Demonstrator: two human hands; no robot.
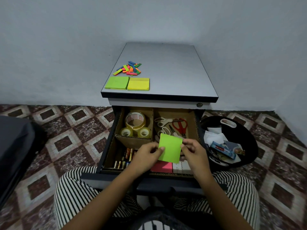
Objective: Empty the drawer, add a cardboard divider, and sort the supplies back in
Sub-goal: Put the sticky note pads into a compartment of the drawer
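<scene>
The open drawer (pixel 108 141) carries a cardboard divider (pixel 132 140) that splits it into compartments. Tape rolls (pixel 134 121) fill the back left one, scissors (pixel 178 126) the back right, batteries (pixel 123 161) the front left. A pink sticky pad (pixel 163 166) lies in the front right one. Above it, my left hand (pixel 147 154) and my right hand (pixel 193 151) pinch a green sticky pad (pixel 170 147) by its two sides. On the cabinet top (pixel 174 75) lie a green pad (pixel 117 83), a yellow pad (pixel 138 83) and several coloured flag strips (pixel 128 68).
A black bin (pixel 245 138) with paper and wrappers stands right of the drawer. A dark bag (pixel 15 150) sits on the tiled floor at the left. My knees in striped trousers are under the drawer front.
</scene>
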